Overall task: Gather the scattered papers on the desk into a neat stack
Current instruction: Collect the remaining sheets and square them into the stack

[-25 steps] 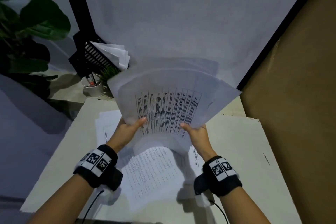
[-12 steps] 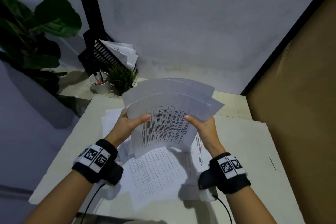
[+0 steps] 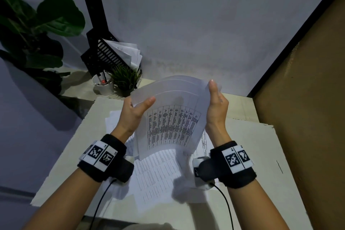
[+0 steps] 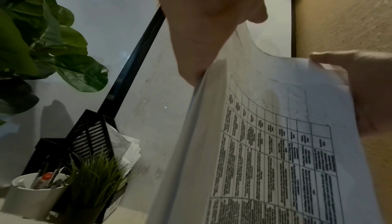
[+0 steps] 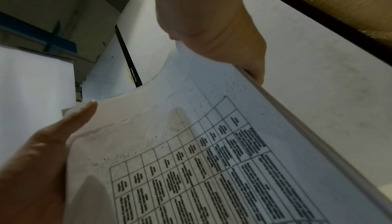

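Note:
I hold a sheaf of white papers upright above the desk, a printed table facing me. My left hand grips its left edge, thumb on the front and fingers behind. My right hand stands along the right edge, with the thumb on the front at the top corner. In the left wrist view the left hand holds the sheaf, and the right hand pinches its far corner. The right wrist view shows the same sheaf. More printed sheets lie loose on the desk below.
At the back left stand a black file tray with papers in it, a white cup of pens and a small grassy pot plant. A big leafy plant is far left. A brown wall closes the right side.
The fanned sheets have come together into one narrower sheaf. Both hands slid from its lower edge up along the sides, and the sheaf sits lower and closer in.

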### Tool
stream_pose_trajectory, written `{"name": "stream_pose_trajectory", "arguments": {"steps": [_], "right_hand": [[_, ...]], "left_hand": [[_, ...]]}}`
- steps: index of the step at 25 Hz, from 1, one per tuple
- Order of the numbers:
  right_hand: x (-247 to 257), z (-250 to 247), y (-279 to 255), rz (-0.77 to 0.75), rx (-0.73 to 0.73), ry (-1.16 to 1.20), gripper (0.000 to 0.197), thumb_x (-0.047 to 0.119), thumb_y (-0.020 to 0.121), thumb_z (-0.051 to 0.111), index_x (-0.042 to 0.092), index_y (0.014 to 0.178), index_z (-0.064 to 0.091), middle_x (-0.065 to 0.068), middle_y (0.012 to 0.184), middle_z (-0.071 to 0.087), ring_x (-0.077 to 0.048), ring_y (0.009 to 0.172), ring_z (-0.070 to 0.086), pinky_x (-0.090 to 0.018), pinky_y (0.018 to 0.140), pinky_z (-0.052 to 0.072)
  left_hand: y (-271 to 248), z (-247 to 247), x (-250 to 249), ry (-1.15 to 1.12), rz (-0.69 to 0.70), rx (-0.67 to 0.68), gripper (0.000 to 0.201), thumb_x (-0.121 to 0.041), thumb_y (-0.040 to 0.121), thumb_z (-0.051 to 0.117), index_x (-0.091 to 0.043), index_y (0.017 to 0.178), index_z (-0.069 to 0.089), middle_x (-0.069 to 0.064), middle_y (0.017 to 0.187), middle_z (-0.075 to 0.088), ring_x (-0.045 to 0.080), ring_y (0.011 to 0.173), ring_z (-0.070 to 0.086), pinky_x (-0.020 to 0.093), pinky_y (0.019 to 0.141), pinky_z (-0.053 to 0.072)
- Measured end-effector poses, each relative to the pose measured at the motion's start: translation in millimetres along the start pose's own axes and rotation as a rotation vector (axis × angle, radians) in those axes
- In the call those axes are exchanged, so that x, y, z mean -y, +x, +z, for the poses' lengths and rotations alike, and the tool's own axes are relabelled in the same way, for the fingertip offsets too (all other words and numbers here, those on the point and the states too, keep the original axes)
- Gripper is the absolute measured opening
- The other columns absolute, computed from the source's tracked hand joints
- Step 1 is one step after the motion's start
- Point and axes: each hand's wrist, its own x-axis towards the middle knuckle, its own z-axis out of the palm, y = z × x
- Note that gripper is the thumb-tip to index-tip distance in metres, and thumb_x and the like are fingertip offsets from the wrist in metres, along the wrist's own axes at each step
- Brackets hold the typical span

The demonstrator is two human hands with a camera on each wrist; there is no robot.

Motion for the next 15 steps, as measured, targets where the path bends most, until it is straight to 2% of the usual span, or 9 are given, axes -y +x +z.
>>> {"name": "stream_pose_trajectory", "arguments": {"steps": [2, 5, 8, 10, 11, 13, 15], "right_hand": [[0, 3, 1, 0.021, -0.045, 0.022, 0.044, 0.057, 0.076, 0.055, 0.016, 0.062, 0.045, 0.000, 0.058, 0.045, -0.017, 0.058, 0.046, -0.029, 0.055, 0.037], [4, 8, 0, 0.027, -0.074, 0.035, 0.045, 0.062, 0.068, 0.054, 0.019, 0.060, 0.042, -0.004, 0.065, 0.042, -0.022, 0.068, 0.042, -0.035, 0.063, 0.035], [1, 10, 0, 0.024, -0.115, 0.031, 0.040, 0.057, 0.062, 0.056, 0.023, 0.055, 0.037, -0.001, 0.065, 0.037, -0.021, 0.070, 0.036, -0.036, 0.066, 0.031], [-2, 8, -2, 0.037, -0.106, 0.049, 0.043, 0.061, 0.064, 0.055, 0.022, 0.058, 0.039, -0.007, 0.070, 0.038, -0.023, 0.071, 0.038, -0.036, 0.066, 0.031], [-3, 9, -3, 0.035, -0.099, 0.058, 0.045, 0.063, 0.065, 0.054, 0.020, 0.060, 0.041, -0.009, 0.071, 0.040, -0.023, 0.071, 0.040, -0.036, 0.065, 0.033], [-2, 9, -2, 0.025, -0.110, 0.046, 0.041, 0.059, 0.066, 0.055, 0.018, 0.061, 0.048, -0.007, 0.071, 0.048, -0.023, 0.073, 0.046, -0.035, 0.067, 0.036], [-2, 9, 1, 0.009, -0.129, 0.026, 0.023, 0.043, 0.068, 0.057, 0.020, 0.064, 0.057, 0.003, 0.072, 0.056, -0.018, 0.078, 0.051, -0.033, 0.072, 0.039]], "left_hand": [[-2, 0, 3, 0.001, -0.008, -0.009, 0.050, -0.070, 0.050, 0.069, -0.031, 0.082, 0.066, -0.015, 0.079, 0.073, 0.004, 0.081, 0.068, 0.021, 0.072, 0.055], [0, -1, 4, 0.002, -0.050, -0.083, 0.061, -0.078, 0.047, 0.063, -0.028, 0.083, 0.064, -0.008, 0.077, 0.070, 0.012, 0.080, 0.066, 0.029, 0.074, 0.054], [4, 3, -1, -0.009, -0.052, -0.090, 0.070, -0.090, 0.049, 0.043, -0.029, 0.072, 0.069, 0.002, 0.065, 0.061, 0.018, 0.064, 0.058, 0.026, 0.058, 0.045], [5, 8, -8, -0.008, -0.099, -0.130, 0.068, -0.091, 0.055, 0.031, -0.035, 0.064, 0.070, 0.008, 0.066, 0.055, 0.018, 0.062, 0.054, 0.026, 0.057, 0.042], [6, 10, -11, -0.008, -0.123, -0.159, 0.065, -0.085, 0.066, 0.029, -0.034, 0.061, 0.069, 0.006, 0.065, 0.056, 0.015, 0.061, 0.054, 0.025, 0.057, 0.042], [8, 13, -14, -0.008, -0.139, -0.202, 0.050, -0.057, 0.085, 0.035, -0.028, 0.059, 0.066, -0.001, 0.063, 0.058, 0.008, 0.058, 0.055, 0.022, 0.055, 0.042], [9, 14, -14, 0.014, -0.121, -0.196, 0.030, -0.039, 0.081, 0.042, -0.026, 0.069, 0.066, -0.001, 0.073, 0.063, 0.008, 0.069, 0.058, 0.020, 0.061, 0.044]]}}
